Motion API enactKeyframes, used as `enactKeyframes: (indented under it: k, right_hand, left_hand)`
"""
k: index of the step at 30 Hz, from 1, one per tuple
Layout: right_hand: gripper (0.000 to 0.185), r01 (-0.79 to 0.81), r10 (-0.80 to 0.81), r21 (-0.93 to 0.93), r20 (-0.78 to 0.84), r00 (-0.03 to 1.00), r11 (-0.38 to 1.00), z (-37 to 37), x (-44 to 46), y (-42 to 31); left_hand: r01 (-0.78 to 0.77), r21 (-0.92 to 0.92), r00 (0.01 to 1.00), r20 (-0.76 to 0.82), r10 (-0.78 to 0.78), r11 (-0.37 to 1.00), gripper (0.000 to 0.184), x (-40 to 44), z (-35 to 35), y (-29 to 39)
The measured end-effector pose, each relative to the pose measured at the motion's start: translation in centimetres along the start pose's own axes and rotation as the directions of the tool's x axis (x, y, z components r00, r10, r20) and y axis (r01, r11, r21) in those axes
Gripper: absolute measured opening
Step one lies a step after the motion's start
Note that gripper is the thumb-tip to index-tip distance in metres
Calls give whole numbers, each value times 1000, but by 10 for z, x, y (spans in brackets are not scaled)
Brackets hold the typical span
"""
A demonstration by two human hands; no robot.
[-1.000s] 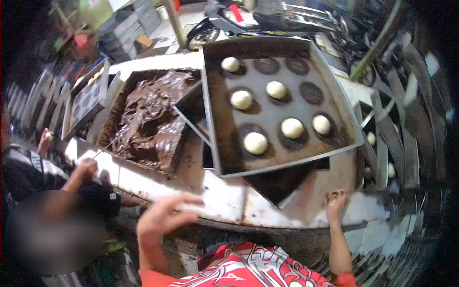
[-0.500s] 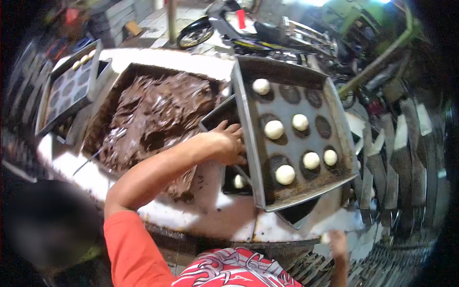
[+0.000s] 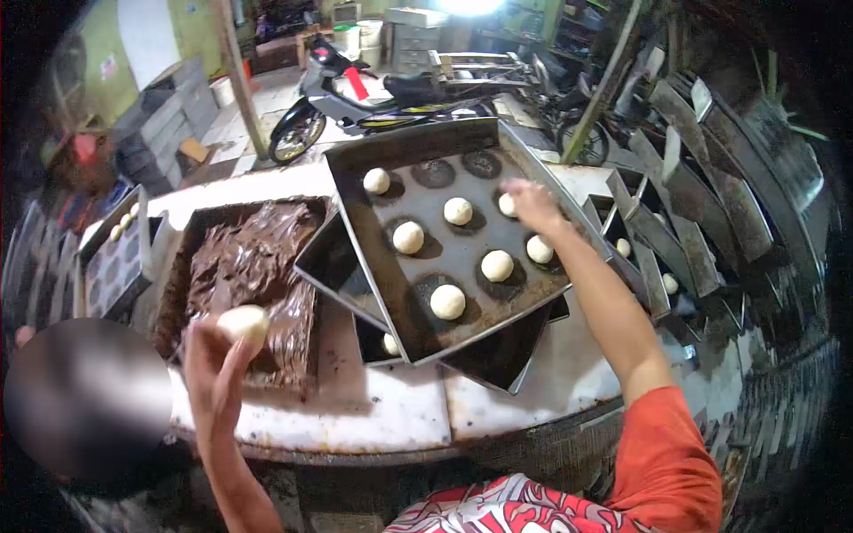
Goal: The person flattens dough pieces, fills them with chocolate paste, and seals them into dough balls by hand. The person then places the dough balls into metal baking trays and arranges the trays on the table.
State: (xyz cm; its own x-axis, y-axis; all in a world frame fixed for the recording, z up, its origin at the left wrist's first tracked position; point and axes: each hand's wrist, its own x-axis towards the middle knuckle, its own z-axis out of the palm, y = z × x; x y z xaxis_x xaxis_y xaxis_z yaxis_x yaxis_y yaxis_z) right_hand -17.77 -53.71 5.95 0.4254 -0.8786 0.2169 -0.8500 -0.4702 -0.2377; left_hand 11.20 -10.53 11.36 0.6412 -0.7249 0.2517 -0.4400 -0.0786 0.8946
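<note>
My left hand (image 3: 213, 360) is raised in front of the chocolate-brown filling, its fingers closed round a pale dough ball (image 3: 243, 325). My right hand (image 3: 537, 210) reaches over the upper metal baking tray (image 3: 391, 298), its fingertips at another dough ball (image 3: 507, 204) in the right column of round marks. Several more dough balls (image 3: 448, 302) sit apart on that tray. It rests askew on other dark trays (image 3: 502, 355), and a ball shows partly under its left edge. Brown, glossy filling (image 3: 258, 253) fills a deep square pan (image 3: 173, 293) to the left.
Another tray (image 3: 111, 266) with pale balls stands at the far left. On the right are several stacked tins (image 3: 657, 258), some holding dough balls. A blurred head (image 3: 89, 400) is at the lower left. A motorbike (image 3: 373, 111) stands behind the white worktop (image 3: 382, 417).
My left hand has left the tray's side and now holds a dough ball at the left. From low right, my right hand has come over the tray. The view has turned.
</note>
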Motion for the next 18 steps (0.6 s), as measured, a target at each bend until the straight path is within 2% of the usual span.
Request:
enactKeyframes:
  k: [1, 2, 3, 4, 6, 7, 8, 9, 10, 11, 12, 13, 14, 16, 17, 18]
  right_hand:
    - [48, -165, 162, 98, 38, 986, 981, -18, -14, -15]
    - [48, 61, -18, 442, -101, 995, 895, -34, -35, -17]
    - [43, 384, -156, 473, -451, 879, 793, -56, -67, -36]
    - [36, 416, -123, 642, -450, 884, 644, -82, -114, -50]
    - [33, 410, -92, 763, -424, 901, 500, -85, -221, -62]
    - [31, 611, -307, 701, -529, 791, 368, -58, -257, -63]
    - [27, 608, -436, 749, -470, 768, 263, -55, -298, -83]
    - [27, 579, -457, 795, -452, 766, 183, -37, -329, -110]
    - [29, 568, -532, 775, -368, 763, 277, -28, -351, -134]
    - [30, 528, -549, 797, -313, 775, 293, 1, -361, -154]
    - [27, 278, -564, 876, -9, 826, 393, 35, -366, -152]
    - [29, -39, -447, 964, 158, 880, 264, 49, -364, -160]
    - [32, -339, -358, 936, 349, 866, 92, 62, -359, -175]
    - [48, -103, -319, 909, 246, 915, 404, 112, -361, -198]
    - [56, 107, -309, 795, 106, 945, 598, 129, -361, -218]
    - [59, 208, -343, 675, 71, 937, 708, 129, -355, -244]
  left_hand:
    - [19, -229, 999, -43, -30, 973, 33, -37, -4, 1]
    - [17, -445, 994, -91, -64, 895, 43, -75, -4, 4]
    - [58, -517, 991, -73, -111, 854, 47, -111, 0, 2]
    - [97, -586, 986, -51, -156, 805, 50, -144, 10, -2]
    - [274, -679, 922, -17, -387, 681, 51, -192, 59, 5]
    - [293, -759, 891, -4, -454, 581, 46, -211, 88, -1]
    - [394, -777, 811, 44, -583, 490, 37, -225, 114, -8]
    - [410, -750, 830, 70, -553, 519, 34, -235, 137, -9]
    - [423, -722, 845, 95, -526, 548, 32, -246, 155, -4]
    - [401, -712, 871, 102, -480, 577, 33, -261, 169, 6]
    - [378, -703, 895, 109, -433, 603, 35, -274, 172, 11]
    - [549, -652, 815, 277, -509, 523, 38, -269, 144, -5]
    - [451, -892, 748, 354, -561, 39, 41, -272, 125, -13]
    - [390, -920, 784, 314, -535, 30, 44, -280, 83, -34]
    - [369, -925, 787, 262, -558, 87, 46, -279, 65, -46]
    - [320, -945, 765, 217, -607, 65, 43, -278, 53, -63]
